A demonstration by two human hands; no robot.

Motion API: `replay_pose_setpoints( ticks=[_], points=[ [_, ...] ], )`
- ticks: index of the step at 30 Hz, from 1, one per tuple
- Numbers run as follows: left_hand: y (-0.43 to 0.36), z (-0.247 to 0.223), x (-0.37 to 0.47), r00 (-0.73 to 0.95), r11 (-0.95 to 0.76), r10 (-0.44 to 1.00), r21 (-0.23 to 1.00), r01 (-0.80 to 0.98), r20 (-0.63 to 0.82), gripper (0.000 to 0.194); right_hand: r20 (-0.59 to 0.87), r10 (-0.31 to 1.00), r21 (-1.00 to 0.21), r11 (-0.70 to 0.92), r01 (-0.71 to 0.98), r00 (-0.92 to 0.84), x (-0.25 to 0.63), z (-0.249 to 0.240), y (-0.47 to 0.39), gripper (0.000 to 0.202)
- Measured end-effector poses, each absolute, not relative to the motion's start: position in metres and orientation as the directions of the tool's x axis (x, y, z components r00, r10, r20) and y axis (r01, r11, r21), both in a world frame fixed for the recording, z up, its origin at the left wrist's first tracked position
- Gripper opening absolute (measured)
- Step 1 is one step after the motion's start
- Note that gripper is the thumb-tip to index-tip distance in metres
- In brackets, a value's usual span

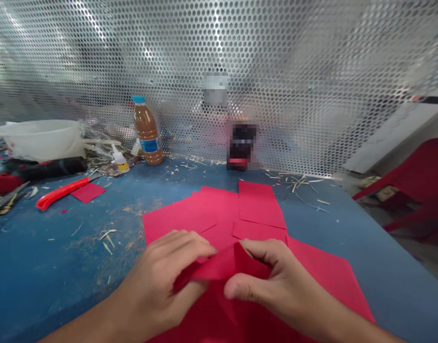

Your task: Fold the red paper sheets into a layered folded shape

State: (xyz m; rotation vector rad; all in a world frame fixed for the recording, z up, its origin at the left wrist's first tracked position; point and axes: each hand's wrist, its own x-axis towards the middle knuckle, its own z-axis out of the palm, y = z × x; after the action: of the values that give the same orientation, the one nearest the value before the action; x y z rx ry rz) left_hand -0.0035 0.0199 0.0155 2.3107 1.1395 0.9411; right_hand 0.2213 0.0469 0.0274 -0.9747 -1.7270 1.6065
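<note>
Between my two hands, low in the middle of the head view, a folded piece of red paper [219, 267] stands up with a crease near its centre. My left hand [172, 274] grips its left side, fingers over the top and thumb below. On the right side, my right hand [272, 278] pinches the edge with the fingers at the top, its thumb lying across the front. Beneath and beyond the hands several flat red paper sheets [222, 207] overlap on the blue table. One smaller red rectangle [259, 202] lies at their far edge.
On the blue table [79, 252], a red-handled knife [63, 191] lies at left near a red scrap [88, 192]. Behind are a white tub [43, 138], a glue bottle [119, 159] and a brown-filled bottle [147, 133]. A perforated metal panel [293, 71] borders the back.
</note>
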Motion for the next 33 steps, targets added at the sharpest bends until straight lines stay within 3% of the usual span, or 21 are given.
replay_pose_setpoints(
  ticks=[1, 4, 7, 11, 15, 16, 18, 21, 23, 26, 31, 33],
  points=[
    [0.021, 0.017, -0.002, 0.394, -0.508, 0.855, 0.701, 0.501, 0.338, 0.01, -0.064, 0.825, -0.992, 0.008, 0.125, -0.561, 0.222, 0.027, 0.047, 0.039],
    [0.022, 0.019, 0.0, 0.315, -0.155, 0.948, 0.939, 0.306, 0.054, 0.024, -0.037, 0.862, -0.992, 0.03, 0.124, -0.506, 0.225, 0.023, 0.049, 0.034],
    [0.022, 0.022, -0.001, 0.337, -0.085, 0.941, 0.962, 0.26, -0.008, 0.018, -0.024, 0.874, -0.988, 0.052, 0.143, -0.485, 0.225, 0.02, 0.05, 0.026],
    [0.023, 0.028, -0.004, 0.307, -0.281, 0.939, 0.857, 0.432, 0.153, 0.011, -0.049, 0.842, -0.961, 0.107, 0.256, -0.537, 0.224, 0.022, 0.046, 0.024],
    [0.027, 0.025, -0.005, 0.365, -0.337, 0.922, 0.733, 0.59, 0.13, 0.014, 0.09, 0.844, -0.826, 0.36, 0.434, -0.529, 0.222, 0.018, 0.045, 0.012],
    [0.029, 0.021, -0.005, 0.386, -0.386, 0.91, 0.656, 0.648, 0.154, 0.01, 0.141, 0.832, -0.753, 0.443, 0.487, -0.537, 0.222, 0.015, 0.046, 0.005],
    [0.034, 0.011, -0.007, 0.474, -0.545, 0.838, 0.423, 0.724, 0.269, 0.01, 0.225, 0.79, -0.581, 0.579, 0.572, -0.57, 0.223, 0.008, 0.048, 0.019],
    [0.042, -0.002, -0.011, 0.657, -0.735, 0.635, 0.055, 0.676, 0.406, 0.014, 0.313, 0.709, -0.37, 0.704, 0.606, -0.632, 0.223, -0.002, 0.05, 0.013],
    [0.045, -0.006, -0.012, 0.712, -0.766, 0.564, -0.057, 0.64, 0.418, 0.013, 0.366, 0.67, -0.283, 0.741, 0.609, -0.646, 0.223, -0.007, 0.05, 0.014],
    [0.044, -0.007, -0.011, 0.679, -0.731, 0.603, -0.05, 0.68, 0.418, 0.015, 0.429, 0.653, -0.218, 0.746, 0.63, -0.624, 0.222, -0.01, 0.049, 0.021],
    [0.034, -0.005, -0.006, 0.604, -0.643, 0.727, 0.013, 0.766, 0.327, 0.048, 0.397, 0.693, -0.258, 0.714, 0.651, -0.602, 0.222, -0.01, 0.048, 0.02],
    [0.033, -0.005, -0.005, 0.596, -0.623, 0.747, -0.003, 0.782, 0.295, 0.051, 0.397, 0.702, -0.266, 0.704, 0.659, -0.59, 0.222, -0.009, 0.047, 0.023]
  ],
)
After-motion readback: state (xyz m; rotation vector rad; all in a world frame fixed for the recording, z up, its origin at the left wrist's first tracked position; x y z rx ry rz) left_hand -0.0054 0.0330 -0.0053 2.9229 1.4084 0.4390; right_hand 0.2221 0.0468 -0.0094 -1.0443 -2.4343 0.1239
